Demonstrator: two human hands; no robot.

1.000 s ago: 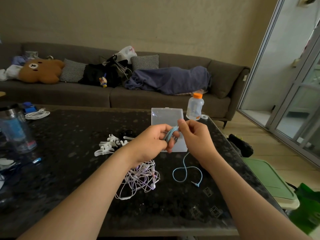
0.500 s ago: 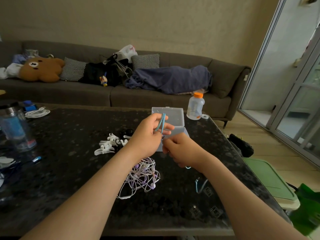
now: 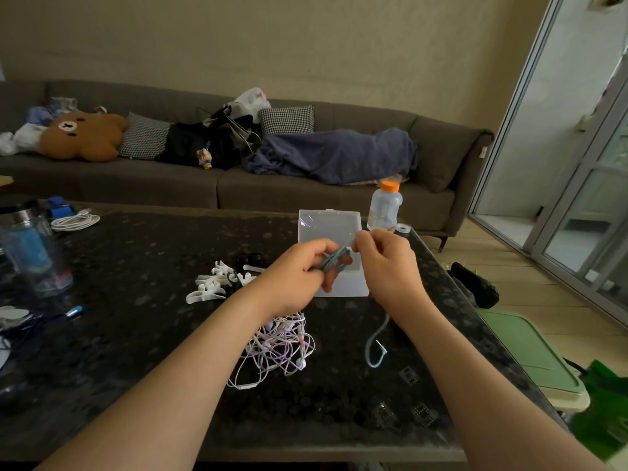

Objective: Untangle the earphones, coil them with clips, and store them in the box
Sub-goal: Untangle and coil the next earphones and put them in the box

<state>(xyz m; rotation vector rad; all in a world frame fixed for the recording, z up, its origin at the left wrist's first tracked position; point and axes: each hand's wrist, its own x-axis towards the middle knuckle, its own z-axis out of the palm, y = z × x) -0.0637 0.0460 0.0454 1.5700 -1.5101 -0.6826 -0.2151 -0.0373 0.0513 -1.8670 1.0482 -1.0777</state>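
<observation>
A wide strip of dark counter point(image 3: 306, 419) shows along the front edge, then one tangle of pale earphones point(image 3: 278, 348), with the blue cord point(image 3: 367, 348) trailing beside it toward the right edge. Above, the left hand point(image 3: 295, 277) grips that cord's coiled part while the right hand point(image 3: 384, 263) pinches a strand. Behind sit one clear box point(image 3: 328, 224) (lid up), a pile of white clips point(image 3: 214, 282) too jumbled to count, and one bottle point(image 3: 384, 207).

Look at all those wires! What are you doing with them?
A person is coiling earphones. The left hand holds a coil of blue earphone cable, and the right hand pinches the cable beside it. Its plug end hangs down onto the table. A tangled pile of pale earphones, white clips and a clear box lie nearby.
</observation>
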